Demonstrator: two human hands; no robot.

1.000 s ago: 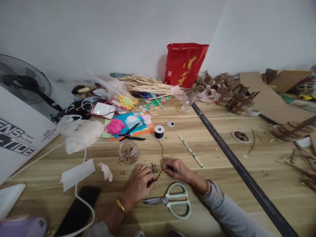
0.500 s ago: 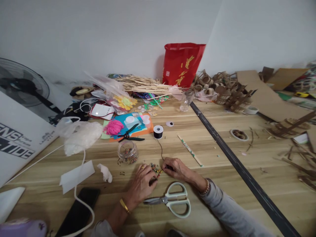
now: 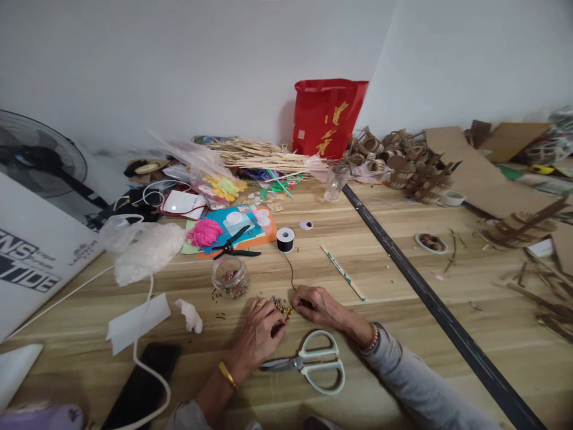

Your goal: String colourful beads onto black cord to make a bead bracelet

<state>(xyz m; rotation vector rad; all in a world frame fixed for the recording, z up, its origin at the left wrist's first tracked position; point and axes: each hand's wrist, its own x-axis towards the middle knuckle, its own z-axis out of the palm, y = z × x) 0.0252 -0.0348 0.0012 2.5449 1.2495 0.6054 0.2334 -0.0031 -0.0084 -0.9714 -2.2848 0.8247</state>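
Observation:
My left hand [image 3: 259,331] is closed on the table, thumb and finger pinching the end of a short string of small coloured beads [image 3: 289,316]. Opposite it, my right hand [image 3: 319,306] has its fingertips closed on a black cord [image 3: 292,272], which runs back to a white-flanged spool [image 3: 285,240]. Between the hands lies a small pile of loose beads [image 3: 276,300]. A clear jar [image 3: 230,278] holding more beads stands beyond my left hand. Scissors [image 3: 313,362] with pale green handles lie just below both hands. My fingertips partly hide the string.
Black-handled pliers [image 3: 230,245] and pink yarn [image 3: 205,233] lie on coloured paper. A paper-wrapped stick [image 3: 344,273] is right of the spool. A white cable [image 3: 145,358] crosses a dark phone [image 3: 142,385] at left. Twig models [image 3: 423,179] crowd the back right.
The view has shifted very slightly. Both hands stay at the beads and cord, with almost no visible movement.

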